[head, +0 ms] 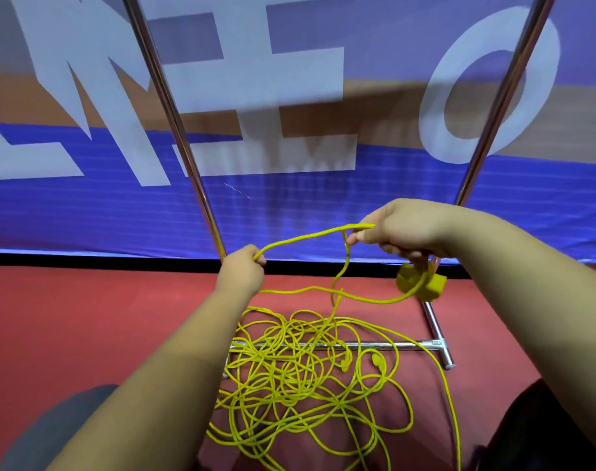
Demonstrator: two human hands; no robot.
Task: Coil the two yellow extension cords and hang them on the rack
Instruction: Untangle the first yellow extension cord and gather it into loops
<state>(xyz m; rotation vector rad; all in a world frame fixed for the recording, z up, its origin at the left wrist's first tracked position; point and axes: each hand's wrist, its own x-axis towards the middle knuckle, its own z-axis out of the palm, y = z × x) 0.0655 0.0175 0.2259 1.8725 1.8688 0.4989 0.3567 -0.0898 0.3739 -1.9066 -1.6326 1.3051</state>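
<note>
A tangled pile of yellow extension cord [300, 379] lies on the red carpet over the rack's base bar. My right hand [405, 229] grips a strand of the cord, and a yellow socket block [420, 282] dangles just below it. My left hand [243, 268] pinches the same strand lower and to the left, so a short length stretches between the two hands. A loop hangs from this strand down into the pile. The chrome rack [174, 130] stands right behind my hands, its two uprights rising left and right.
The rack's chrome base bar [408, 345] and right foot [439, 331] lie on the red carpet [86, 317]. A blue banner with large white letters [289, 205] hangs close behind the rack. My dark-clad knees show at the bottom corners.
</note>
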